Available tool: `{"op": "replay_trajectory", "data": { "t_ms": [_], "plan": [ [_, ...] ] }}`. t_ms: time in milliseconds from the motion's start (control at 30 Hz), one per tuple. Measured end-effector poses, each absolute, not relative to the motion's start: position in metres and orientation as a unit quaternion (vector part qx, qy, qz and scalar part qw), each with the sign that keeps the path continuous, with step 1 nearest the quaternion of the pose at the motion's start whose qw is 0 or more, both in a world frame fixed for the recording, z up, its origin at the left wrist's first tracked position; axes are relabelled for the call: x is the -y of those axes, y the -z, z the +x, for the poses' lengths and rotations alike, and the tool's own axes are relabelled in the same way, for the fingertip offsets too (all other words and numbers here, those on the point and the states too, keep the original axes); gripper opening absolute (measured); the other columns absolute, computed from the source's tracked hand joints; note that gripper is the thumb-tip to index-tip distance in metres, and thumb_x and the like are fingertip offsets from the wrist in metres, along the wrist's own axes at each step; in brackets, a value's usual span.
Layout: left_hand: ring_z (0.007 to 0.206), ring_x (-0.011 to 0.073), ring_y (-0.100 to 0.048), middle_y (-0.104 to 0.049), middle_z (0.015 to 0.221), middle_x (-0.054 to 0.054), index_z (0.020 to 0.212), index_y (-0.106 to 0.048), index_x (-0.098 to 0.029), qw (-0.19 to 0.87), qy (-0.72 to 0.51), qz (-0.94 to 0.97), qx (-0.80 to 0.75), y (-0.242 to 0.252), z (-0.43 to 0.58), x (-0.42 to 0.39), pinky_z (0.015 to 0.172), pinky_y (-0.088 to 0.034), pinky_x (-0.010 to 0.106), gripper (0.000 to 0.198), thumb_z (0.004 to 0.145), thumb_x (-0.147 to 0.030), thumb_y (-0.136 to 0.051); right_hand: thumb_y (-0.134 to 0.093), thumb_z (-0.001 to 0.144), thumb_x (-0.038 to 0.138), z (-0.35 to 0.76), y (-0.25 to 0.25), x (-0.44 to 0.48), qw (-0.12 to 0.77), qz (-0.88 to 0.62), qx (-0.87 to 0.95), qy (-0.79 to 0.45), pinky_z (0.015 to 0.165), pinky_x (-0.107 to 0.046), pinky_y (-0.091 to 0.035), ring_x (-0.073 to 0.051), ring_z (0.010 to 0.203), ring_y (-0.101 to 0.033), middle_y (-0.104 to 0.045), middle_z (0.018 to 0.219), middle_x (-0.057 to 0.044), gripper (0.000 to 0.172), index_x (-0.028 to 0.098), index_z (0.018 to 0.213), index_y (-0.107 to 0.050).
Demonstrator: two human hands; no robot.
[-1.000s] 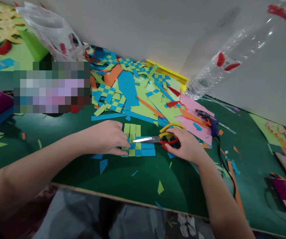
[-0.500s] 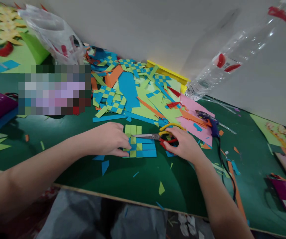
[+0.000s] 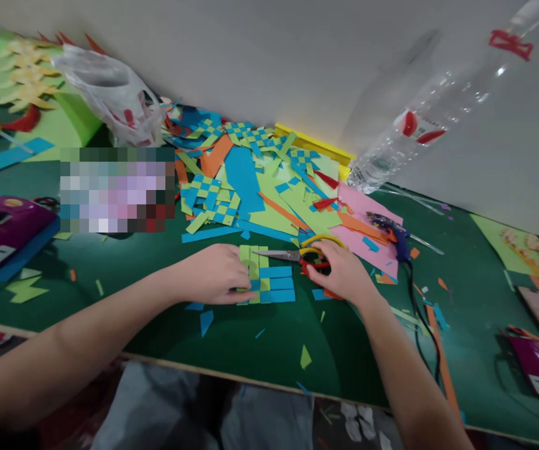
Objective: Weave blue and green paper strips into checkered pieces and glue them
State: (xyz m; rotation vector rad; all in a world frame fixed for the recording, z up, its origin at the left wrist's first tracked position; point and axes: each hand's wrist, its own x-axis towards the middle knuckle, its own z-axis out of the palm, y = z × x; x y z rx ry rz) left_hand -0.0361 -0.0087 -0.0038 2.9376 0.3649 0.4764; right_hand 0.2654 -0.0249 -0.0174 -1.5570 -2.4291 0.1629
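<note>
A small woven mat of blue and light-green paper strips [image 3: 269,281] lies on the green table [image 3: 251,337]. My left hand [image 3: 216,275] presses on its left side, fingers curled down onto the strips. My right hand [image 3: 342,272] grips the yellow-and-red handles of a pair of scissors [image 3: 297,256]. The metal blades point left and lie over the mat's upper green strips.
Behind the mat lies a heap of cut paper and woven squares [image 3: 251,169]. A clear plastic bottle [image 3: 419,125] leans against the wall. A glue gun [image 3: 391,231] with a black cord lies at the right, a plastic bag [image 3: 110,94] at the back left, purple boxes [image 3: 2,228] at both sides.
The scissors have shifted from the middle of the mat up to its top green strips. My left hand stays on the mat. The view has swung slightly.
</note>
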Motion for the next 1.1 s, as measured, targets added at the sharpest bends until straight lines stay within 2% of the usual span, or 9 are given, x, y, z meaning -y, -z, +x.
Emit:
{"op": "replay_trajectory", "data": {
  "t_ms": [100,233,333,400,533,700,867,1100],
  "plan": [
    [0.05,0.0113,-0.052,-0.06,0.054,-0.003,0.073,-0.066,-0.02,0.053,-0.168,0.978,-0.112,-0.001,-0.036,0.013,0.06,-0.033,0.031,0.03,0.095,-0.032,-0.049,-0.055,0.084,0.038,0.264,0.01,0.024,0.137,-0.549,0.822,-0.066,0.082,-0.044,-0.053,-0.029,0.097,-0.066,-0.069,0.11,-0.013,0.035,0.016,0.111,-0.06],
    [0.049,0.012,-0.049,-0.058,0.054,-0.002,0.067,-0.062,-0.019,0.002,-0.148,0.983,-0.104,-0.012,-0.037,0.016,0.059,-0.031,0.033,0.036,0.097,-0.032,-0.046,-0.047,0.092,0.04,0.264,-0.006,0.02,0.198,-0.56,0.803,-0.056,0.078,-0.037,-0.05,-0.025,0.091,-0.066,-0.071,0.1,-0.009,0.028,0.018,0.098,-0.063],
    [0.049,0.0129,-0.049,-0.055,0.051,-0.002,0.063,-0.059,-0.018,-0.068,-0.122,0.984,-0.108,-0.017,-0.037,0.013,0.059,-0.031,0.033,0.038,0.097,-0.03,-0.045,-0.046,0.094,0.041,0.262,-0.014,0.015,0.238,-0.586,0.774,-0.04,0.068,-0.031,-0.047,-0.019,0.076,-0.065,-0.071,0.089,-0.005,0.028,0.019,0.09,-0.064],
    [0.051,0.0126,-0.05,-0.056,0.053,-0.001,0.061,-0.057,-0.018,-0.104,-0.137,0.978,-0.118,-0.015,-0.039,0.009,0.061,-0.033,0.033,0.041,0.096,-0.035,-0.046,-0.048,0.093,0.041,0.259,-0.013,0.013,0.254,-0.608,0.751,-0.026,0.062,-0.028,-0.044,-0.016,0.067,-0.063,-0.07,0.082,-0.004,0.028,0.019,0.087,-0.064],
    [0.051,0.0117,-0.048,-0.052,0.053,-0.003,0.066,-0.058,-0.017,-0.136,-0.208,0.962,-0.112,-0.002,-0.044,0.002,0.059,-0.034,0.031,0.036,0.094,-0.039,-0.052,-0.049,0.093,0.04,0.253,0.006,0.01,0.271,-0.581,0.768,0.01,0.063,-0.028,-0.042,-0.017,0.07,-0.062,-0.069,0.077,-0.004,0.028,0.019,0.081,-0.062],
    [0.051,0.0111,-0.047,-0.049,0.054,-0.005,0.069,-0.057,-0.018,-0.091,-0.224,0.965,-0.103,0.006,-0.051,-0.004,0.056,-0.034,0.03,0.037,0.091,-0.046,-0.055,-0.047,0.095,0.04,0.256,0.027,0.008,0.265,-0.527,0.807,0.044,0.058,-0.028,-0.039,-0.015,0.058,-0.056,-0.062,0.062,-0.002,0.033,0.019,0.071,-0.059],
    [0.052,0.0108,-0.051,-0.055,0.055,-0.004,0.079,-0.064,-0.018,-0.009,-0.229,0.968,-0.101,0.003,-0.056,-0.005,0.056,-0.035,0.029,0.033,0.089,-0.048,-0.058,-0.05,0.094,0.036,0.263,0.028,0.006,0.272,-0.492,0.825,0.062,0.059,-0.027,-0.041,-0.014,0.059,-0.058,-0.065,0.065,-0.002,0.03,0.019,0.071,-0.059],
    [0.054,0.0122,-0.055,-0.062,0.06,-0.002,0.084,-0.068,-0.019,0.05,-0.179,0.975,-0.119,0.01,-0.057,0.0,0.059,-0.033,0.03,0.03,0.089,-0.048,-0.058,-0.053,0.093,0.035,0.262,0.029,0.008,0.244,-0.457,0.853,0.067,0.062,-0.028,-0.043,-0.014,0.06,-0.058,-0.064,0.065,-0.001,0.027,0.018,0.074,-0.061]
  ]
}}
